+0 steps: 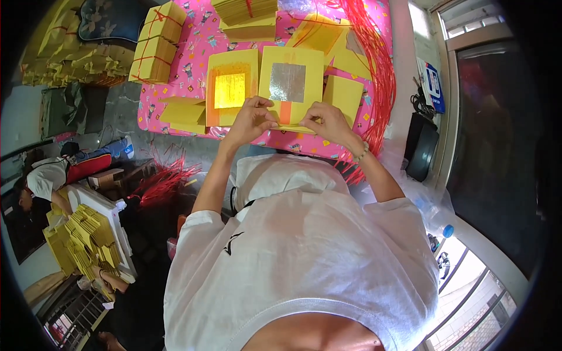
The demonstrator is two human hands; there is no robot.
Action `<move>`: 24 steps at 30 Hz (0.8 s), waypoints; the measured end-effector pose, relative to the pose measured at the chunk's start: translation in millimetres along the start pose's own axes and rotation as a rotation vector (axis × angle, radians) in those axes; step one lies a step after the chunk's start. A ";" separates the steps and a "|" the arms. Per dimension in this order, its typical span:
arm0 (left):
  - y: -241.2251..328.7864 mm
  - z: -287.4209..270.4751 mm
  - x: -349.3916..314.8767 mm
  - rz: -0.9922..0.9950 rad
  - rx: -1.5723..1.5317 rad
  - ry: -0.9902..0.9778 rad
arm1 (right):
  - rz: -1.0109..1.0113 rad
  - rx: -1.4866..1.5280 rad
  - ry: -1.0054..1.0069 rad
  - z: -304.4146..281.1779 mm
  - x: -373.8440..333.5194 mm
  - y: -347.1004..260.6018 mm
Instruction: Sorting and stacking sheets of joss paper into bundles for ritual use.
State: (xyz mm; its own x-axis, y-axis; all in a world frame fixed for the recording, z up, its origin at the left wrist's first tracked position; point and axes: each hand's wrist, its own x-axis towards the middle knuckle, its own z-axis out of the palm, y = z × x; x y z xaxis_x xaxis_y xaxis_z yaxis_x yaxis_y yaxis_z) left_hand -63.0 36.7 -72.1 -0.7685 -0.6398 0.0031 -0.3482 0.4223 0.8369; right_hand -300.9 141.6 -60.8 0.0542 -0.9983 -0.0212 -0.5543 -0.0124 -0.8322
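Note:
On the pink patterned table in front of me lies a yellow paper sheet (291,83) with a silver square and an orange strip below it. My left hand (256,121) pinches its near left edge with thumb and fingertips. The near right edge is pinched by my right hand (329,123), which has a beaded bracelet at the wrist. The near edge looks slightly raised or folded, with further paper layers under it. Just left of it lies another yellow sheet (230,90) with a gold square and orange border, close to my left fingers.
Tied yellow paper bundles (157,44) stand at the far left of the table (193,52). Another paper stack (249,17) sits at the back. Red plastic strands (374,76) hang along the right edge. At lower left, people handle yellow papers (88,237) on a white table.

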 end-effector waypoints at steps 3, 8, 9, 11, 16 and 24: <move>-1.9 -0.1 -0.6 -0.012 -0.014 -0.007 | 0.022 -0.005 -0.018 0.7 1.6 2.5; -0.8 -0.7 -0.4 -0.033 -0.027 -0.004 | 0.072 0.017 -0.051 -1.0 4.3 -0.4; 0.0 -0.9 0.3 -0.037 -0.025 -0.011 | 0.084 0.026 -0.055 -1.4 4.6 0.3; -0.1 -0.2 0.4 -0.047 -0.024 -0.019 | 0.101 0.032 -0.059 -2.4 6.1 0.1; 1.0 0.1 0.8 -0.034 -0.025 0.003 | 0.111 0.053 -0.050 -0.7 5.2 2.1; 29.8 -0.2 3.9 0.117 0.201 0.036 | 0.062 -0.010 0.057 -5.1 2.4 -11.6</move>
State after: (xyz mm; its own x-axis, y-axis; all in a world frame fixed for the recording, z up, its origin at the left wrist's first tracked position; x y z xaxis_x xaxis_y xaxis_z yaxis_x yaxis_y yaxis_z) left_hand -76.2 46.6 -47.1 -0.7916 -0.5999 0.1164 -0.3605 0.6122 0.7038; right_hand -298.5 139.0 -48.4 -0.0277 -0.9988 -0.0409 -0.5630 0.0493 -0.8250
